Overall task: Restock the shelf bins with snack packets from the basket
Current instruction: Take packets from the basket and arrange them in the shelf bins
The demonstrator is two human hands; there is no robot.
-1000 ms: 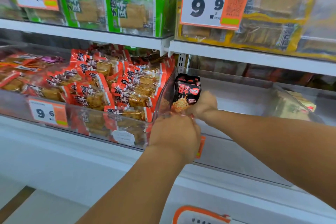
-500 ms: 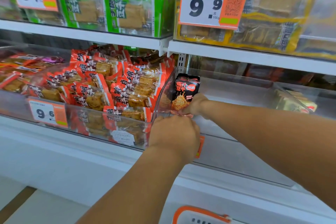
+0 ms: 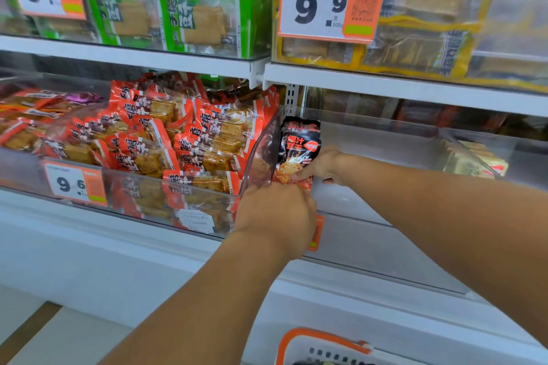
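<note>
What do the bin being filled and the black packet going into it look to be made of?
Bin: clear rigid plastic, probably acrylic; the shelf shows through its glossy walls. Black packet: glossy printed plastic film, judging by its sheen and crinkles. Right hand and left hand hold it upright against the bin's left wall.
</note>
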